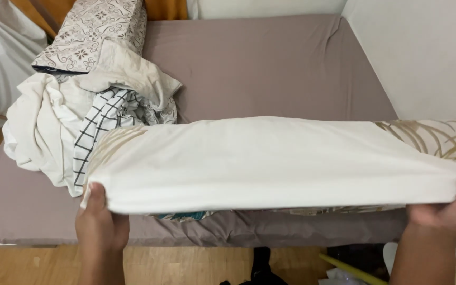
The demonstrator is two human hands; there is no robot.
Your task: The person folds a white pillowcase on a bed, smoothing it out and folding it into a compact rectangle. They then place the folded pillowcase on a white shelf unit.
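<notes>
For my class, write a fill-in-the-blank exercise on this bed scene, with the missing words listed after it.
1. The left hand and the right hand each grip one end of a folded ____ cloth with a golden leaf print.
2. The mattress wears a ____ sheet.
3. A heap of crumpled bedding lies on the ____ side of the bed.
4. Behind the heap lies a patterned ____.

Missing words: white; taupe; left; pillow
</notes>
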